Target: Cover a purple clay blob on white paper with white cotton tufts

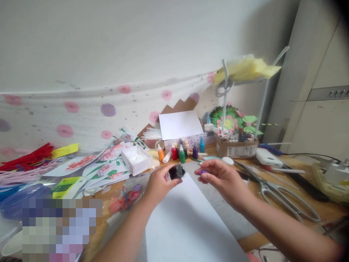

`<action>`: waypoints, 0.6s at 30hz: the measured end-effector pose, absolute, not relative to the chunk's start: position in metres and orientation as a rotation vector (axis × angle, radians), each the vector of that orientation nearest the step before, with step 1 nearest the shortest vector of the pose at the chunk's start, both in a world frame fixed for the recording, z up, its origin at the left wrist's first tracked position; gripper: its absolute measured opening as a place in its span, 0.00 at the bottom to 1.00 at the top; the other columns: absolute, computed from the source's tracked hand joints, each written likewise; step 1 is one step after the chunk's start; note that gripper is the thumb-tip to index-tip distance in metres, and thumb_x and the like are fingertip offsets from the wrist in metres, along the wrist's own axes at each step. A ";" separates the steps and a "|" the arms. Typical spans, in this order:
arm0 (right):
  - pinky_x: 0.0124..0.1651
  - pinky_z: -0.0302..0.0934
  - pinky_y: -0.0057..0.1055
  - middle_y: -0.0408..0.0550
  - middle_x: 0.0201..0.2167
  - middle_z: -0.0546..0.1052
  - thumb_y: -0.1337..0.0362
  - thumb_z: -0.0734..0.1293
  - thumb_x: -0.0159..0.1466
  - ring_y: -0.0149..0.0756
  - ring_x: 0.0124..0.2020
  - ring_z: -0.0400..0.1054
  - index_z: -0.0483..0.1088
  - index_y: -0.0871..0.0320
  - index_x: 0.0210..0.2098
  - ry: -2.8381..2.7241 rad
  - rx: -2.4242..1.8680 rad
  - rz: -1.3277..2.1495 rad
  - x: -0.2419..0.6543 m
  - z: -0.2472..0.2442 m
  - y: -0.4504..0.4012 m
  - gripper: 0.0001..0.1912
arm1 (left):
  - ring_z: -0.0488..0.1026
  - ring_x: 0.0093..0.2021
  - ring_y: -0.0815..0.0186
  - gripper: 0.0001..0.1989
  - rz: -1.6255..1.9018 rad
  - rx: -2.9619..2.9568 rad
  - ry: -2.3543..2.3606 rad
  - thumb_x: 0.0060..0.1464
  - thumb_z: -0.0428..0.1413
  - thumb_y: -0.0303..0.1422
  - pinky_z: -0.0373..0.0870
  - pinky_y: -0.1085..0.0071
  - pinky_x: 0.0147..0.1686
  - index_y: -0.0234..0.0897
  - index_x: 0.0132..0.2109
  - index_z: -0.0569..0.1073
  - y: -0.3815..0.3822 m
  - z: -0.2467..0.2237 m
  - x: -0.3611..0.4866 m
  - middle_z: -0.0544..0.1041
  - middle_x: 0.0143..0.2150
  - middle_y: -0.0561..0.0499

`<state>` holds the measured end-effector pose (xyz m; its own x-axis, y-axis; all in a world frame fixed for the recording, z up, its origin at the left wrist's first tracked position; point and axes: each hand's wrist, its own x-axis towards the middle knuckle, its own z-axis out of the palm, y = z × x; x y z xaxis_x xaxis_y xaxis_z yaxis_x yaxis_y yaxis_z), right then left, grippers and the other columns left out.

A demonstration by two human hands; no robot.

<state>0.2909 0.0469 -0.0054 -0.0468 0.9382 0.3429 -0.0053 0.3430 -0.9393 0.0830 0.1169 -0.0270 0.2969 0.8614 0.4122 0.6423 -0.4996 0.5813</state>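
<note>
Even, moderately bright, diffuse light from a source out of view. The smooth pale grey wall (122, 43) is evenly lit across its middle and darkens into a broad, soft-edged shadow beside the tall off-white cabinet (313, 72). A blurred grey shadow crosses the large sheet of white paper (174, 236); its lower part remains bright. Faint highlights mark the silver metal scissors (264, 185). The small black object (176, 173) shows little detail. Fine texture is soft throughout. Wide-angle distortion tilts the cabinet and stretches the bare right forearm (289, 227). Black vignetting fills the upper right corner; coarse pixelation masks the lower left.
</note>
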 end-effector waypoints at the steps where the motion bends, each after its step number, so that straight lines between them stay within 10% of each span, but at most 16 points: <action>1: 0.36 0.64 0.32 0.47 0.31 0.75 0.59 0.67 0.55 0.33 0.32 0.69 0.66 0.58 0.34 -1.432 -0.939 0.898 0.290 -0.005 0.046 0.11 | 0.68 0.34 0.64 0.25 1.081 2.186 1.266 0.42 0.60 0.42 0.62 0.75 0.32 0.44 0.49 0.70 0.107 -0.029 0.087 0.74 0.40 0.51; 18: 0.34 0.63 0.31 0.45 0.27 0.72 0.69 0.64 0.56 0.34 0.30 0.67 0.67 0.56 0.31 -1.811 -1.063 0.040 0.257 -0.009 0.032 0.03 | 0.60 0.26 0.69 0.19 1.187 1.836 0.953 0.39 0.63 0.38 0.56 0.76 0.25 0.38 0.41 0.74 0.073 -0.038 0.091 0.71 0.30 0.52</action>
<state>0.2570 0.0317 -0.0088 -0.1194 0.6733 0.7296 0.6406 0.6137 -0.4615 0.0913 0.0735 -0.0378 0.2964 0.8731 0.3872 0.1895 -0.4511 0.8721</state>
